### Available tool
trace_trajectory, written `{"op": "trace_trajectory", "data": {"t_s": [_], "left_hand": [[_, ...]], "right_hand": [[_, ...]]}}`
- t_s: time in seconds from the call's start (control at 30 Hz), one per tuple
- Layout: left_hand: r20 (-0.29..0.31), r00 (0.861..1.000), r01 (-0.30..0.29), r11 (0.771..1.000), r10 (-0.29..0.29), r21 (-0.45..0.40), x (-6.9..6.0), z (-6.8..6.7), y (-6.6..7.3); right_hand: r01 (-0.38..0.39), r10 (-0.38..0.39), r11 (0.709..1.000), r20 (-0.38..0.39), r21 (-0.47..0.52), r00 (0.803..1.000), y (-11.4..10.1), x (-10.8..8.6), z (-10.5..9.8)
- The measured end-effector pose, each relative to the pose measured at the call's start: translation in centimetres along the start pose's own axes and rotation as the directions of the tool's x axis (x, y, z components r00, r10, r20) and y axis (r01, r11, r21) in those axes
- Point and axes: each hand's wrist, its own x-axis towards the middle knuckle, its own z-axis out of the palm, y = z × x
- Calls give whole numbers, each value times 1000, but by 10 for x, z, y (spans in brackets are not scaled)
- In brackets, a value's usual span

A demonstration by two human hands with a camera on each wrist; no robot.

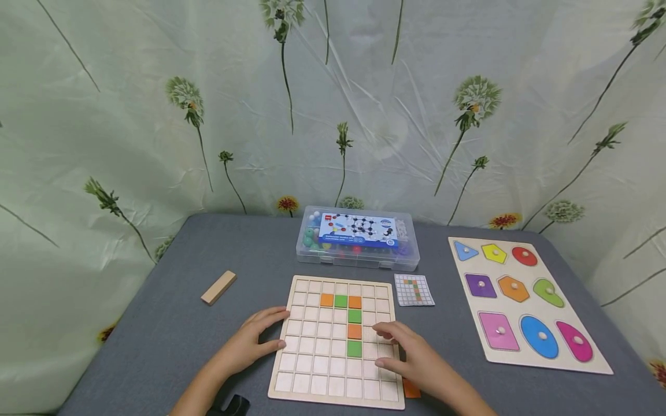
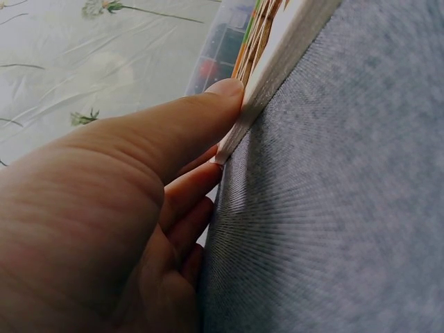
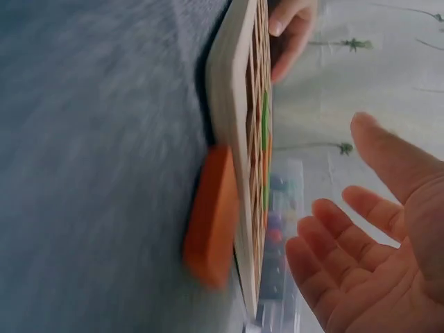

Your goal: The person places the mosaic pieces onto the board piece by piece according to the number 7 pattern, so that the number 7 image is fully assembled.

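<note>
A wooden grid board (image 1: pixel 312 363) lies on the grey table, with orange and green squares (image 1: pixel 354 316) set in a row and a column in its cells. My left hand (image 1: pixel 248 340) touches the board's left edge with thumb and fingertips, its fingers loosely extended. In the left wrist view the thumb (image 2: pixel 187 125) rests against the board's pale side. Above the board's right part hovers my right hand (image 1: pixel 411 355), fingers spread and nothing between them. An orange block (image 3: pixel 214 218) lies beside the board's right edge, partly hidden by the right hand in the head view.
Behind the board sits a clear plastic case (image 1: pixel 359 259) with a molecular model label. A small pattern card (image 1: pixel 400 299) lies at the board's upper right. On the right is a shape puzzle board (image 1: pixel 499 306); on the left, a wooden block (image 1: pixel 218 288). A black object (image 1: pixel 236 406) shows at the front.
</note>
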Motion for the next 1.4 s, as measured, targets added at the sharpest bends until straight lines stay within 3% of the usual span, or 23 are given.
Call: {"op": "trace_trajectory", "data": {"t_s": [0.17,0.27,0.47,0.57,0.9,1.07,1.2,1.4], "left_hand": [[1,1000,9,1000,-9,1,-1,-1,1],[2,1000,14,1000,-14,1,-1,0,1],[-5,1000,8,1000,-8,-1,-2,0,1],[-8,1000,2,1000,-2,2,-2,0,0],[-8,1000,-7,1000,7,8,-1,1,-1],[-7,1000,-3,1000,3,9,-1,1,-1],[-5,1000,-4,1000,4,8,-1,1,-1],[-10,1000,-13,1000,13,12,0,1,0]], "right_hand": [[-18,18,1000,24,-4,1000,6,-18,-11],[-57,55,998,90,11,994,11,-29,-16],[-204,190,979,263,24,946,21,-40,-20],[-193,183,981,278,8,943,26,-43,-18],[-188,184,982,245,-5,952,28,-42,-17],[-183,185,983,184,-30,965,22,-37,-20],[-108,111,993,91,-37,990,12,-30,-16],[24,-25,999,21,39,999,-1,-16,0]]}}
